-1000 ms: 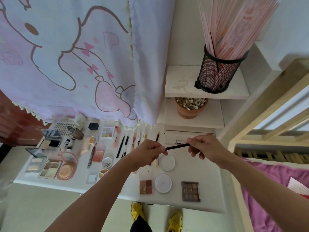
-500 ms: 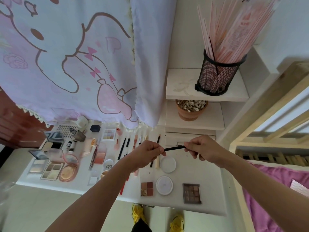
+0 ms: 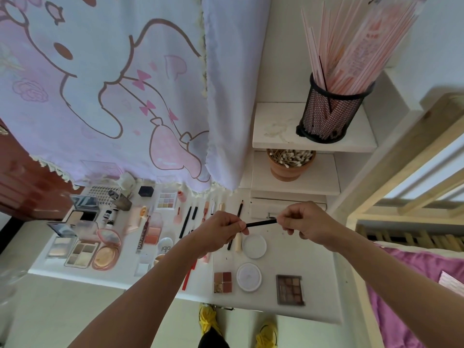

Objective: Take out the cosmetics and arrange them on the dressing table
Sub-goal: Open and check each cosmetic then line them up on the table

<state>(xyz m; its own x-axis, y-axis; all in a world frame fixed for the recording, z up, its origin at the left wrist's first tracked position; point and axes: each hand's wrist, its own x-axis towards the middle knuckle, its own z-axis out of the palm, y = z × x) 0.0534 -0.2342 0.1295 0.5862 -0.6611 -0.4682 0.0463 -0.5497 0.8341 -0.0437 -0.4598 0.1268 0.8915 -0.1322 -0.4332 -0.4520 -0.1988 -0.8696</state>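
A person's two hands hold a slim black cosmetic pencil (image 3: 261,223) roughly level above a white bench (image 3: 316,292). The left hand (image 3: 218,233) pinches one end with curled fingers, and the right hand (image 3: 307,222) pinches the other end the same way. On the bench below lie a round white compact (image 3: 254,246), a second round white case (image 3: 249,277), a small red-brown eyeshadow palette (image 3: 223,282) and a larger brown eyeshadow palette (image 3: 290,290). Further left are rows of pencils, tubes and open powder cases. White shelves (image 3: 276,126) carry a black mesh holder (image 3: 326,114) of pink sticks and a terracotta pot (image 3: 288,169) of cotton swabs. A pale cartoon-printed curtain (image 3: 113,84) hangs over the bench's far edge.
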